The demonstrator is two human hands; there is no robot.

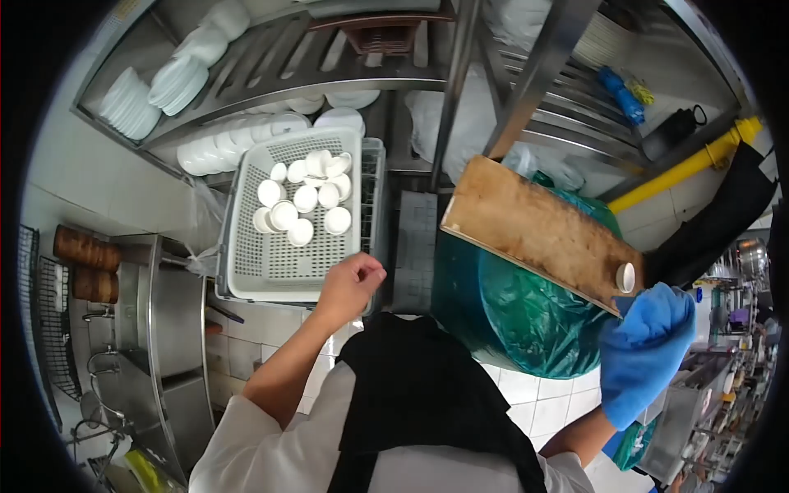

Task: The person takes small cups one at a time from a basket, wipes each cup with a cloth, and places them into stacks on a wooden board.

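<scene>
My left hand (349, 286) is at the front right corner of a pale grey perforated plastic basket (271, 283), its fingers curled in and nothing visible in them. Several small round white dishes (305, 199) lie loosely inside the basket, some overlapping. A blue cloth (647, 341) covers my right hand, which holds it from within; the fingers are hidden. Just beyond the cloth, one small white dish (626, 278) stands on its edge or is tilted at the near right end of a stained wooden board (538, 222).
The board lies across a large bin lined with a green bag (534, 320). Metal shelves (271, 70) with stacked white plates (131, 103) rise behind the basket. To the left is a steel sink (177, 329). A yellow pipe (682, 164) and a black sleeve (711, 222) are at right.
</scene>
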